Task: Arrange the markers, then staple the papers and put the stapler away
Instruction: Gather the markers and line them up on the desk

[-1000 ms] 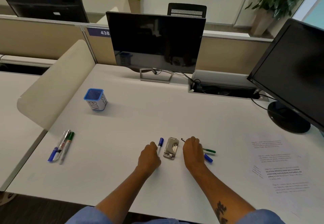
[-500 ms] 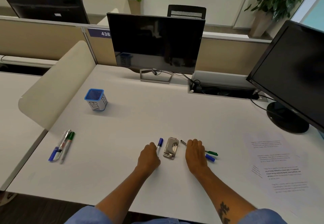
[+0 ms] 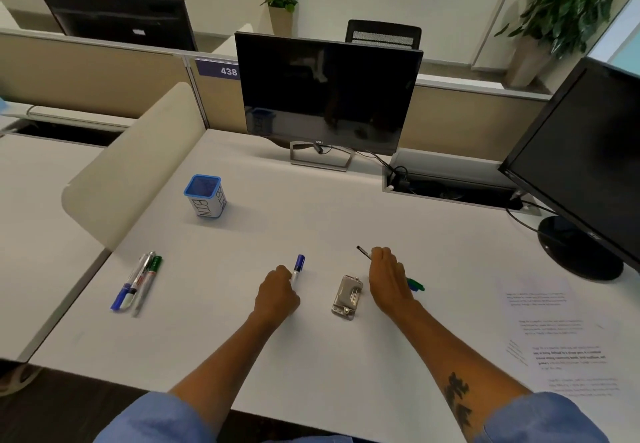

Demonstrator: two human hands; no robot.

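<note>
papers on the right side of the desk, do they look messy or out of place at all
Yes. The papers lie loose and fanned out, overlapping at different angles with their edges not lined up, well right of the stapler. They are unstacked, so they are not ready to staple yet.

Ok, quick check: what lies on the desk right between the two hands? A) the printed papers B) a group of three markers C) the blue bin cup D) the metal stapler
D: the metal stapler lies flat on the desk between the left hand, which grips a blue-capped marker, and the right hand.
</note>
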